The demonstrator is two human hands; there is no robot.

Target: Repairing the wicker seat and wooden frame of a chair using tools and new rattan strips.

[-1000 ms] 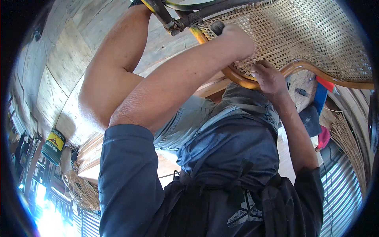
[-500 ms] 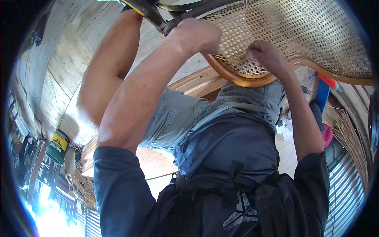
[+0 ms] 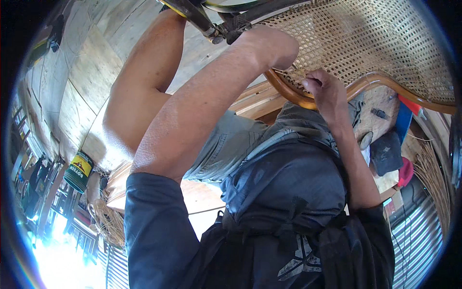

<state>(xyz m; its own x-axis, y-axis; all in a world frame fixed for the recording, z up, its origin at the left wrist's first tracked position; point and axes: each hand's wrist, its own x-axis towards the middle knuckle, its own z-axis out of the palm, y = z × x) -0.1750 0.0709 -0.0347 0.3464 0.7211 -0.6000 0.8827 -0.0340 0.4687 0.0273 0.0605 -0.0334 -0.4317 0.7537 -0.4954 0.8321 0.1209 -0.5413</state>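
A woven cane panel (image 3: 365, 43) with an open lattice spans the upper right, edged by a curved, varnished brown wooden frame (image 3: 378, 79). My left hand (image 3: 279, 47) bends over the panel's left edge, close to the frame's curve; its fingers are hidden behind the back of the hand. Just right of it, my right hand (image 3: 328, 91) is closed, thumb and fingers drawn together at the near edge of the cane. Whatever it pinches is too small to make out. Loose strand ends show along the rim between the two hands.
Dark metal tubing (image 3: 197, 21) crosses the top by my bare leg (image 3: 154, 62). A green and yellow can (image 3: 79, 172) stands at left near a bundle of fibre strips (image 3: 108, 219). Long cane strips (image 3: 433, 173) lie at right beside a blue and red object (image 3: 405, 115).
My left hand has shifted right, nearer the right hand. The right hand has turned and dropped slightly toward the rim. The whole view has shifted a little, showing more at the right.
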